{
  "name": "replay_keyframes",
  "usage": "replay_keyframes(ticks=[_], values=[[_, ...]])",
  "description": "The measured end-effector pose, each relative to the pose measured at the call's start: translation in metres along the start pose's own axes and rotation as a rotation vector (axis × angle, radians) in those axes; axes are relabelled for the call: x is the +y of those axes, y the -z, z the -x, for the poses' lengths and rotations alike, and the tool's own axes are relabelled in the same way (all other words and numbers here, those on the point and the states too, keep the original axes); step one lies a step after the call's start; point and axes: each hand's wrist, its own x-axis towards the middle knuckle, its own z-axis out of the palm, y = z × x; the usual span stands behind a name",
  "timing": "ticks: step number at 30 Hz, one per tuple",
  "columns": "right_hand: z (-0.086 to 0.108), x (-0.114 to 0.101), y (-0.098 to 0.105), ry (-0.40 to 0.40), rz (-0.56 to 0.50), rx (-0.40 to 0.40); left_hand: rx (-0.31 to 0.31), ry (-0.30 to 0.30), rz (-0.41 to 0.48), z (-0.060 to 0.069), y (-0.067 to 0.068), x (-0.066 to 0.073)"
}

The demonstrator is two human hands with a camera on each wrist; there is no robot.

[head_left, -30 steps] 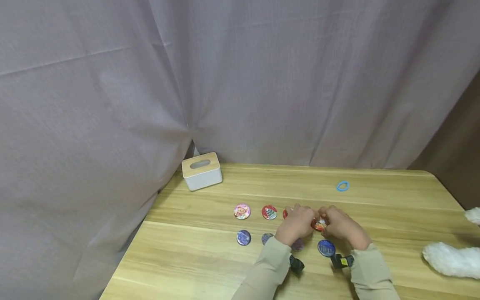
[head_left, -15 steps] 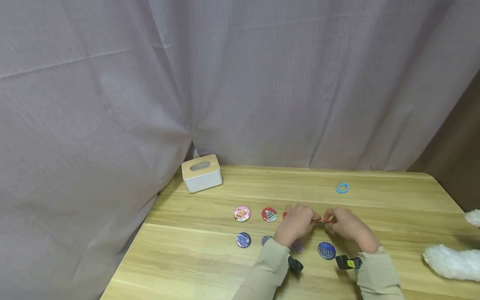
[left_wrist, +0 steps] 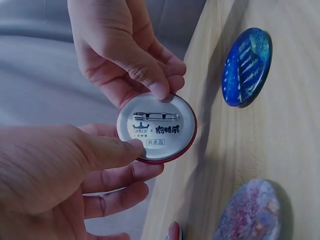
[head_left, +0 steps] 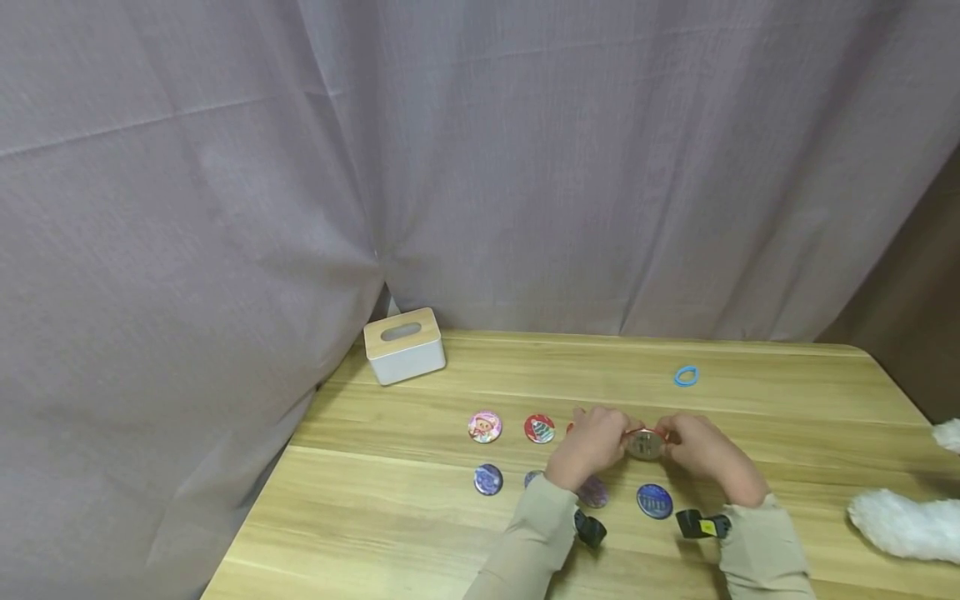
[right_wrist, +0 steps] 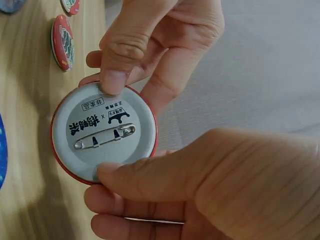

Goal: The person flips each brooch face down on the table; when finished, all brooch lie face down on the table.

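Both hands hold one round pin badge (head_left: 645, 446) by its opposite edges. Its silver back faces the person, showing a safety pin (right_wrist: 105, 136) and printed black lettering, with a red rim around it. My left hand (head_left: 594, 443) pinches one side between thumb and fingers; my right hand (head_left: 703, 452) pinches the other. Below them on the table lie a blue badge (head_left: 655, 501) and a purple badge (head_left: 593, 492). Left of the hands is a red badge with a tree (head_left: 539, 428). Another red badge is mostly hidden behind the left hand.
A pink badge (head_left: 484, 427) and a dark blue badge (head_left: 488, 479) lie farther left on the wooden table (head_left: 360, 508). A tissue box (head_left: 405, 346) stands at the back left. A blue band (head_left: 686, 376) lies at the back, and a white fluffy thing (head_left: 903, 521) at right.
The badge between the hands has been lifted and flipped: its colourful front showed first, then its edge, now its silver back. My right hand has moved slightly right.
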Motion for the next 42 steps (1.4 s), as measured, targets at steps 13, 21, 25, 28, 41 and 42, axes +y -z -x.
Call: replay_keyframes(ticks=[13, 21, 25, 28, 41, 42], values=[[-0.002, 0.005, -0.003, -0.028, 0.008, -0.037, -0.020, 0.024, 0.048, -0.003, -0.008, 0.004], [-0.004, 0.006, -0.008, -0.012, 0.007, 0.023, 0.016, 0.066, 0.078, -0.002, -0.012, 0.004], [-0.005, 0.006, -0.010, -0.051, -0.005, 0.043, 0.023, 0.083, 0.049, -0.003, -0.015, 0.005], [-0.005, 0.004, -0.012, -0.090, -0.023, 0.041, 0.025, 0.087, 0.015, -0.004, -0.017, 0.005], [-0.006, 0.001, -0.016, -0.139, -0.044, 0.002, -0.023, 0.116, -0.078, -0.004, -0.026, 0.011], [-0.007, 0.001, -0.015, -0.140, -0.036, 0.001, -0.025, 0.114, -0.084, -0.004, -0.026, 0.011]])
